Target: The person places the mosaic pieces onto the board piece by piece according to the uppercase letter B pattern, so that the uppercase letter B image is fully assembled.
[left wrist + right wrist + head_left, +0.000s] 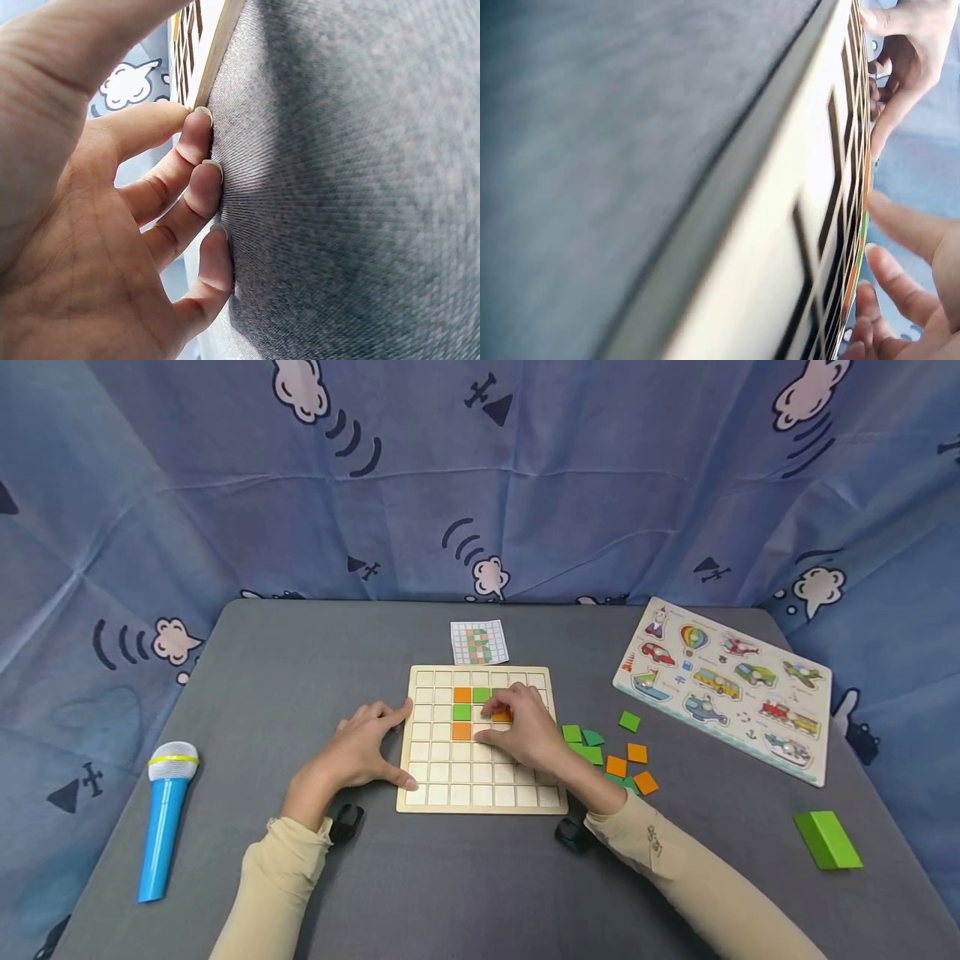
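A wooden grid board (438,793) lies in the middle of the table, with orange squares (461,732) and green squares (461,712) in some cells. My left hand (356,747) rests along its left edge, thumb and index finger spread apart, thumb at the near corner. In the left wrist view, the other fingers (202,187) bend beside the board's edge. My right hand (528,727) is over the board, thumb and index fingertips apart near the placed squares. An orange square (501,716) shows under it. No piece is visible between its fingertips in the right wrist view.
A small pattern card (480,642) lies behind the board. Loose green pieces (592,754) and orange pieces (637,752) are scattered at its right. Farther right are a picture puzzle board (723,685) and a green block (827,840). A blue toy microphone (167,818) lies at left.
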